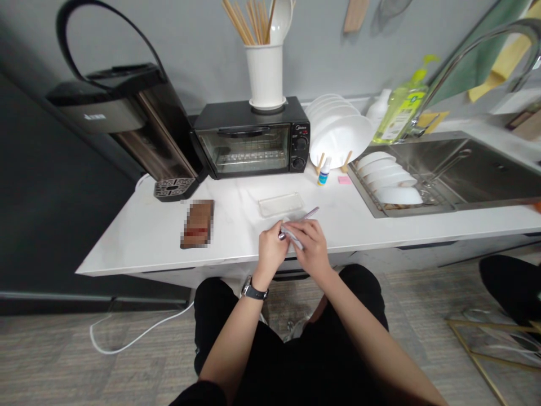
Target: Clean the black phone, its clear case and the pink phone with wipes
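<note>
"Midea" in small print on the control panel of the black toaster oven (299, 141), the only clearly legible word anywhere in view. Faint pale lettering on the grey front of the water dispenser (95, 117), too small to make out. Yellow label on the green dish soap bottle (401, 114), its print too blurred to read. Blue and white label on the small bottle (323, 173), equally unreadable. Mosaic blur across the flat brown object (197, 224) on the worktop (228, 225), with nothing legible through it
</note>
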`<state>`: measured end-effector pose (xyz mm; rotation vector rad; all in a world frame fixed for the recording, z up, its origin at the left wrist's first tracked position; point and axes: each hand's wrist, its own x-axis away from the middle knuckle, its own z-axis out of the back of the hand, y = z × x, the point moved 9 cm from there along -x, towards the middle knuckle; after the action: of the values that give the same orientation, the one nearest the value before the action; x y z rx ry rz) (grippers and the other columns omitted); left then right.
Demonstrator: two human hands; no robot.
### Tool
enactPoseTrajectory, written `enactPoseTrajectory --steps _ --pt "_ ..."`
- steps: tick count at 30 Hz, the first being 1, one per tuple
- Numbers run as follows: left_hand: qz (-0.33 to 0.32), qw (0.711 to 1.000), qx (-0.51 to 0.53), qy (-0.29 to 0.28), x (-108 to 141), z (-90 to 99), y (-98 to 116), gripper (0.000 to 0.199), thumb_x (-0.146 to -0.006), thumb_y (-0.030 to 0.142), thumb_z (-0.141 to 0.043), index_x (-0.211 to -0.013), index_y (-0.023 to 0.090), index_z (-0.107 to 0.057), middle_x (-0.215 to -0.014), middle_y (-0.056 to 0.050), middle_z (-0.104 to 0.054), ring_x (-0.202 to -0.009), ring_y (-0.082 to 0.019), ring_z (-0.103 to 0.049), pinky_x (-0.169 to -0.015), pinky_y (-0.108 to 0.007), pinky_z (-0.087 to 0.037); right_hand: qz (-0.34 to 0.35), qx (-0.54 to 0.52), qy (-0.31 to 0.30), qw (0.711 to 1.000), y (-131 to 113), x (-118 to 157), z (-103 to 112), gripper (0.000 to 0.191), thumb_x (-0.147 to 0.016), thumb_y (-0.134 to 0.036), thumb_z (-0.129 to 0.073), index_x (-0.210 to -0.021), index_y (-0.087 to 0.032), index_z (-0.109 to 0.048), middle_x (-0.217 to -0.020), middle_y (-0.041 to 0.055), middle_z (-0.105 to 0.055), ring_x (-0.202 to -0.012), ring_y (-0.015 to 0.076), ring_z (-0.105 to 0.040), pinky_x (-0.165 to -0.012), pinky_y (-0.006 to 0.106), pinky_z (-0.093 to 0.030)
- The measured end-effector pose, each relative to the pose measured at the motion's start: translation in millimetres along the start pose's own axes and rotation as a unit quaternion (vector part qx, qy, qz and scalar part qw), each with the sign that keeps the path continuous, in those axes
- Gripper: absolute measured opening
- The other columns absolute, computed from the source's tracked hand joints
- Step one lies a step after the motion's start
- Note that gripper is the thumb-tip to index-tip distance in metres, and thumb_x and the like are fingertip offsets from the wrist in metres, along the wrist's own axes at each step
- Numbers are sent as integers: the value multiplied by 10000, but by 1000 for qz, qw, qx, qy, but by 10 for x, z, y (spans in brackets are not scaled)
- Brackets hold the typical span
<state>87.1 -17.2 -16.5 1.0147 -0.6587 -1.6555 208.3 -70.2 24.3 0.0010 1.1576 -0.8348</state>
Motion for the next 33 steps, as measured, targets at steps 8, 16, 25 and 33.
enactPoseTrajectory --steps 8,16,25,33 --pt "9 1000 -10 2 -2 -6 -17 142 -925 115 -641 -967 192 -753 -842 -35 -800 -723 -187 -738 -677 -259 -516 -1 34 -15 999 101 43 7 460 -1015 -154 -595 -1427 -343 -673 -1225 63 -770 -1087 286 -635 -950 511 -593" --pt "10 999 51 9 -9 -25 -21 138 -942 249 -748 -1075 228 -779 -981 -25 -828 -852 -184 -774 -792 -252 -553 -70 115 28 990 693 -122 405 281 -1045 -250 -594 -1267 -273 -765 -1195 78 -788 -1050 287 -595 -957 501 -552" --pt "10 1000 -4 4 -2 -8 -21 125 -941 138 -620 -932 206 -724 -805 -14 -770 -697 -159 -694 -663 -233 -469 -36 56 9 998 43 19 0 402 -1019 -184 -605 -1387 -308 -707 -1232 64 -779 -1114 297 -591 -937 498 -576" --pt "19 1000 -21 -3 -7 -15 -16 105 -939 158 -636 -910 208 -723 -786 -15 -768 -687 -165 -693 -653 -237 -466 -32 59 0 998 121 59 12 428 -1015 -169 -601 -1399 -332 -699 -1264 52 -774 -1132 303 -595 -934 512 -574"
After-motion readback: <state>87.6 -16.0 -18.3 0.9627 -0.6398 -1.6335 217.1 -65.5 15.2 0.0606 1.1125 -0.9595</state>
